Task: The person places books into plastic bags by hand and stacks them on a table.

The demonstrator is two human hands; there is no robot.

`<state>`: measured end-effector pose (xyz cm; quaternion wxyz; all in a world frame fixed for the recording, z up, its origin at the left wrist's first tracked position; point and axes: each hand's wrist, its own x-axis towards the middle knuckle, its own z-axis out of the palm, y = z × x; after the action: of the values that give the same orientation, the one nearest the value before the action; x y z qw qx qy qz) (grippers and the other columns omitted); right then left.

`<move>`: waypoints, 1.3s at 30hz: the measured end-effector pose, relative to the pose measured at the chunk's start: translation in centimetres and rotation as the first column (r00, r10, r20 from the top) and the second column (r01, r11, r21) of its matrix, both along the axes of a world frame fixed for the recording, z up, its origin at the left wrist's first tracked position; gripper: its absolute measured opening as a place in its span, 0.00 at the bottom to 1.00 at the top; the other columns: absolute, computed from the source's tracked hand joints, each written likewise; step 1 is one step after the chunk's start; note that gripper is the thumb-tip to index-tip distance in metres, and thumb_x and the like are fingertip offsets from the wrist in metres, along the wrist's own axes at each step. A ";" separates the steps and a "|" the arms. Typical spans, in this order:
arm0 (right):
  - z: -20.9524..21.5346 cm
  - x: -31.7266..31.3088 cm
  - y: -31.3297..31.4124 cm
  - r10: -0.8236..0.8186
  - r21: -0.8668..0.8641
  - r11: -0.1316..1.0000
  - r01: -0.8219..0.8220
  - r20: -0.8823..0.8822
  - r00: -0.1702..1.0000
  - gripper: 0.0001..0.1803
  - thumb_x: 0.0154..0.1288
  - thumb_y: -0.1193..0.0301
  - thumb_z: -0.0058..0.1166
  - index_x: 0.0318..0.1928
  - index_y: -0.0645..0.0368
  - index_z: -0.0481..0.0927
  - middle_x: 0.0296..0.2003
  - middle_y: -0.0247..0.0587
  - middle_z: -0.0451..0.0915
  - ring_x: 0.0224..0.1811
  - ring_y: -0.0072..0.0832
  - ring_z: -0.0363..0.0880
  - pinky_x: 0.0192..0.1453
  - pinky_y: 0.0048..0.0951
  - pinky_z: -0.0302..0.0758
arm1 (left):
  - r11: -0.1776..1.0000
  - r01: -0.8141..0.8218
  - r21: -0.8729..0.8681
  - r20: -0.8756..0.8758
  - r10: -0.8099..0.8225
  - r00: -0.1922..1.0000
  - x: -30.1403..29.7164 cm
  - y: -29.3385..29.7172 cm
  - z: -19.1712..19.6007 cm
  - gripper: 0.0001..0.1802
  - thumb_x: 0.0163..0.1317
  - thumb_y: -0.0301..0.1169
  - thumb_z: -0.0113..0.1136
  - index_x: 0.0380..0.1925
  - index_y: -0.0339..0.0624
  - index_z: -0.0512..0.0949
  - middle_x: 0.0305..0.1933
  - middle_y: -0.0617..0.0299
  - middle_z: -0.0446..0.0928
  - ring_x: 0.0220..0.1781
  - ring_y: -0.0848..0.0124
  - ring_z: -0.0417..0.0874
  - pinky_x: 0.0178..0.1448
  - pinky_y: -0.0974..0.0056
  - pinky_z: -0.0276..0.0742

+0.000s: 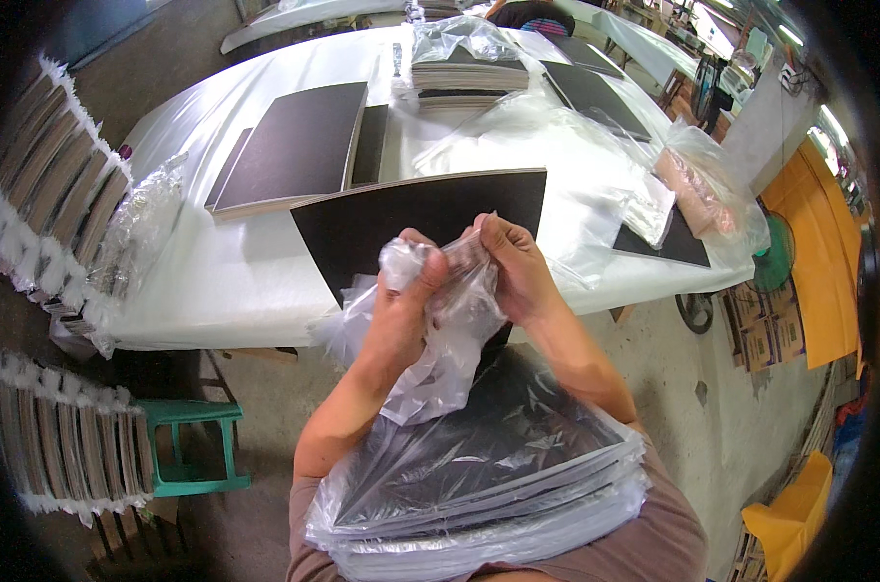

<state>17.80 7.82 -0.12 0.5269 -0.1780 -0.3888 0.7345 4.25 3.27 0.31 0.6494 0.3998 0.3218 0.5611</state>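
A stack of black sheets in a clear plastic bag (479, 456) leans against my body, its gathered mouth reaching up to my hands. My left hand (411, 281) is closed around a bunched part of the plastic. With thumb and fingers pinched, my right hand (513, 262) grips the film beside it. Just beyond both hands lies a black board (362, 228) at the table's near edge, partly hidden by my hands and the plastic.
On the white-covered table (236, 281) lie black boards (299, 141), a bagged stack (469, 76), loose clear film (547, 145) and a bagged pinkish roll (694, 189). Wrapped stacks (57, 175) stand at left, near a green stool (195, 441). Cartons (765, 325) sit at right.
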 end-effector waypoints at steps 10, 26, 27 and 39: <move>1.7 6.2 2.4 -0.427 -0.173 0.865 0.470 0.236 0.873 0.18 0.54 0.53 0.52 0.21 0.52 0.67 0.08 0.22 0.57 0.06 0.12 0.55 0.10 0.11 0.56 | 0.654 0.750 0.100 -0.644 -0.532 0.550 -5.6 0.4 -2.3 0.26 0.33 0.35 0.72 0.35 0.39 0.74 0.29 0.65 0.73 0.34 0.72 0.73 0.39 0.68 0.67; -1.5 6.8 -2.7 0.251 0.372 0.783 -0.498 0.542 0.802 0.26 0.57 0.53 0.46 0.47 0.63 0.69 0.35 0.39 0.74 0.38 0.27 0.72 0.44 0.27 0.69 | 0.945 0.144 0.294 -0.083 -0.125 0.989 -9.6 -1.4 -5.3 0.21 0.40 0.35 0.66 0.34 0.39 0.73 0.33 0.56 0.74 0.35 0.68 0.75 0.36 0.63 0.70; -1.3 6.8 -2.7 0.244 0.336 0.832 -0.440 0.492 0.836 0.26 0.56 0.54 0.46 0.47 0.63 0.69 0.35 0.40 0.74 0.38 0.28 0.72 0.44 0.27 0.69 | 0.901 0.300 0.314 -0.352 -0.183 0.918 -9.6 -1.2 -6.1 0.21 0.40 0.36 0.66 0.34 0.39 0.73 0.33 0.56 0.74 0.35 0.68 0.75 0.36 0.62 0.70; -2.7 7.3 -3.7 0.211 0.212 0.913 -0.348 0.485 0.849 0.31 0.50 0.60 0.54 0.52 0.63 0.63 0.35 0.41 0.74 0.38 0.28 0.72 0.44 0.27 0.69 | 0.917 0.261 0.302 -0.131 -0.232 0.964 -10.2 -4.7 -5.4 0.18 0.40 0.34 0.64 0.32 0.38 0.73 0.30 0.58 0.74 0.31 0.71 0.74 0.33 0.66 0.68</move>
<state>25.12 4.09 -2.85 0.3287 -0.2048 -0.6263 0.6765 -5.95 -1.43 -5.13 0.6268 0.5616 0.2044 0.5000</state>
